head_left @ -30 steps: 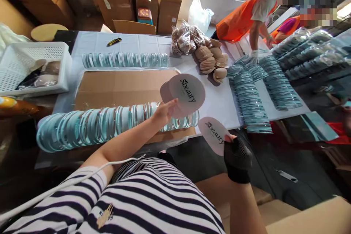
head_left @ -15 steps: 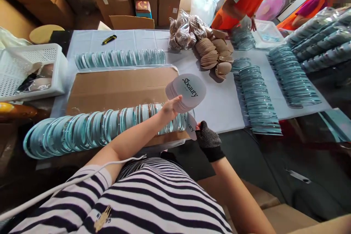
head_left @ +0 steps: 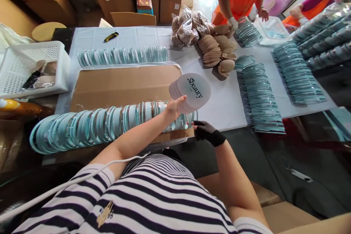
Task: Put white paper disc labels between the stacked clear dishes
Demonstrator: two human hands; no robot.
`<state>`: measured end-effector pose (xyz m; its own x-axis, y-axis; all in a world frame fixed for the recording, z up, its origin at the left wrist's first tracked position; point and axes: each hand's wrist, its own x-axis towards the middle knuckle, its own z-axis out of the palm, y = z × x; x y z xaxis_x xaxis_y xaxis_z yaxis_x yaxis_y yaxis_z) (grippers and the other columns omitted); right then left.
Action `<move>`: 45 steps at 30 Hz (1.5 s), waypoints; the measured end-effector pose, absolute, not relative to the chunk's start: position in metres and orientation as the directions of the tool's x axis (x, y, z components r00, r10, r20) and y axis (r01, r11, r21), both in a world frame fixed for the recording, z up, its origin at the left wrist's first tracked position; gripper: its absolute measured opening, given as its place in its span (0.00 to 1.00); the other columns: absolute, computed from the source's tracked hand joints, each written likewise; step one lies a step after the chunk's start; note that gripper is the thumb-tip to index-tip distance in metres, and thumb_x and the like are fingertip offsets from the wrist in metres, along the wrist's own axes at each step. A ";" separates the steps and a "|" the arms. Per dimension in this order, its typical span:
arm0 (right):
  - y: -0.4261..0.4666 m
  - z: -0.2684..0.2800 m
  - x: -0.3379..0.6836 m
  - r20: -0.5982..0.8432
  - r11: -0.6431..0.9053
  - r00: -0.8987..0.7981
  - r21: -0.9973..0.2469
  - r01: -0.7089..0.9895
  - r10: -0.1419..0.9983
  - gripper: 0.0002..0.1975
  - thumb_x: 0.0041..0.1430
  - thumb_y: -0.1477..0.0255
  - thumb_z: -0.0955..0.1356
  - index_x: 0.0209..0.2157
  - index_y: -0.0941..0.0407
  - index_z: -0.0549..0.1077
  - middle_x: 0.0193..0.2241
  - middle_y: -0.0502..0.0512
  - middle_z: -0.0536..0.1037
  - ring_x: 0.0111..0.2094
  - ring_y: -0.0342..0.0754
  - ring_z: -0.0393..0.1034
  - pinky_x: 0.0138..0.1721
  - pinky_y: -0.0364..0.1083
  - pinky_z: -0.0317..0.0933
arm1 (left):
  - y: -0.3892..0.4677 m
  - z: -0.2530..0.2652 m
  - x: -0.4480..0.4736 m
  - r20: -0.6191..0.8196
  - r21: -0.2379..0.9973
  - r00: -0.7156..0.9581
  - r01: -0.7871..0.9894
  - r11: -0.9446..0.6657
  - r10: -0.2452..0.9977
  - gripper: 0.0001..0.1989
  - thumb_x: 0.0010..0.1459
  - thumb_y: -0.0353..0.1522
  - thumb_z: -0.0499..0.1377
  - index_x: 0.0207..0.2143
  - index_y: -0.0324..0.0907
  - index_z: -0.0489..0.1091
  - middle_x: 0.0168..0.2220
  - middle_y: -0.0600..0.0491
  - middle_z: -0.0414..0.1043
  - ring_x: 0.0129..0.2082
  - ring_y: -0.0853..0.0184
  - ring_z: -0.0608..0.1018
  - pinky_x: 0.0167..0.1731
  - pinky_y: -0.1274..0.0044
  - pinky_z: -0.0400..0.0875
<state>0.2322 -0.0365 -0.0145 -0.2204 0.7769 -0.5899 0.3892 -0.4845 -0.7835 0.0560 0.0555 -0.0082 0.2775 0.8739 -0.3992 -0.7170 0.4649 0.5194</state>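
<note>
My left hand (head_left: 175, 109) is closed on a fanned stack of white rounded cards (head_left: 196, 93) printed "beauty", held above the near row of clear, blue-tinted packages (head_left: 109, 126). At that row's right end is my right hand (head_left: 207, 131), in a black dotted fingerless glove. Its fingers reach left to the last package, partly stretched and apart, and no card shows in them. Whether the fingertips touch the package is hard to make out. Beneath the row lies a flat cardboard sheet (head_left: 123, 82).
A second row of packages (head_left: 123, 55) lies behind the cardboard; a yellow-black cutter (head_left: 111, 37) is beyond it. Beige moulded cups (head_left: 211, 49) are piled right of centre. More package rows (head_left: 263, 97) stand to the right. A white basket (head_left: 61, 65) is at left. Co-workers in orange work across the table.
The card that was in my right hand is out of sight. My right hand has shifted up and left to the row's end, its fingers loosened. My left hand still holds the stack.
</note>
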 end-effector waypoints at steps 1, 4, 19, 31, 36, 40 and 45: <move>-0.032 -0.012 0.241 -0.524 -0.463 -0.136 -0.826 0.322 0.841 0.28 0.57 0.57 0.63 0.49 0.66 0.72 0.16 0.50 0.71 0.17 0.44 0.63 0.21 0.43 0.57 | 0.055 -0.009 0.057 -0.387 0.531 0.266 -0.718 0.449 0.883 0.22 0.47 0.29 0.69 0.47 0.39 0.75 0.47 0.47 0.80 0.54 0.55 0.77 0.58 0.62 0.68; -0.009 0.001 0.251 -0.093 -0.227 0.347 -0.901 0.369 0.933 0.34 0.58 0.53 0.61 0.57 0.63 0.67 0.31 0.59 0.79 0.30 0.49 0.74 0.33 0.48 0.69 | 0.054 -0.010 0.063 -0.328 0.575 0.257 -0.709 0.408 0.909 0.22 0.43 0.30 0.71 0.44 0.39 0.77 0.44 0.45 0.81 0.53 0.53 0.78 0.58 0.61 0.67; -0.095 0.043 0.199 0.393 -0.262 0.406 -0.370 0.891 0.825 0.26 0.61 0.51 0.62 0.32 0.60 0.75 0.25 0.64 0.76 0.25 0.53 0.69 0.26 0.47 0.58 | 0.049 0.009 0.021 -0.387 0.560 0.119 -0.757 0.336 0.914 0.16 0.45 0.26 0.70 0.40 0.40 0.78 0.39 0.50 0.82 0.52 0.56 0.78 0.58 0.64 0.68; -0.072 -0.006 0.126 -0.315 -0.280 0.232 -0.115 0.953 0.920 0.17 0.68 0.62 0.59 0.52 0.57 0.67 0.35 0.58 0.80 0.31 0.48 0.73 0.27 0.44 0.46 | 0.053 0.006 0.011 -0.476 0.460 0.173 -0.787 0.412 0.862 0.16 0.57 0.24 0.62 0.49 0.39 0.75 0.48 0.48 0.80 0.56 0.58 0.76 0.60 0.64 0.67; -0.070 -0.008 0.133 -0.229 -0.248 0.206 -0.172 0.953 0.951 0.14 0.69 0.68 0.58 0.46 0.58 0.70 0.36 0.58 0.79 0.32 0.47 0.73 0.28 0.44 0.45 | 0.053 0.003 0.010 -0.453 0.469 0.178 -0.785 0.404 0.874 0.16 0.57 0.24 0.62 0.49 0.40 0.75 0.48 0.48 0.80 0.56 0.57 0.76 0.60 0.63 0.68; -0.055 -0.022 0.127 -0.241 -0.230 0.190 -0.151 0.961 0.952 0.16 0.70 0.67 0.56 0.45 0.57 0.72 0.33 0.60 0.79 0.31 0.48 0.71 0.29 0.43 0.47 | 0.053 0.000 0.011 -0.420 0.487 0.183 -0.781 0.391 0.889 0.17 0.56 0.25 0.62 0.49 0.40 0.75 0.47 0.48 0.80 0.56 0.58 0.76 0.61 0.63 0.66; -0.050 -0.030 0.144 -0.464 -0.269 -0.025 -0.557 0.786 0.886 0.17 0.66 0.66 0.58 0.47 0.57 0.72 0.26 0.55 0.76 0.25 0.45 0.67 0.27 0.42 0.55 | 0.050 -0.005 0.012 -0.371 0.504 0.172 -0.788 0.353 0.913 0.21 0.54 0.25 0.65 0.51 0.40 0.74 0.48 0.48 0.79 0.56 0.58 0.76 0.62 0.64 0.64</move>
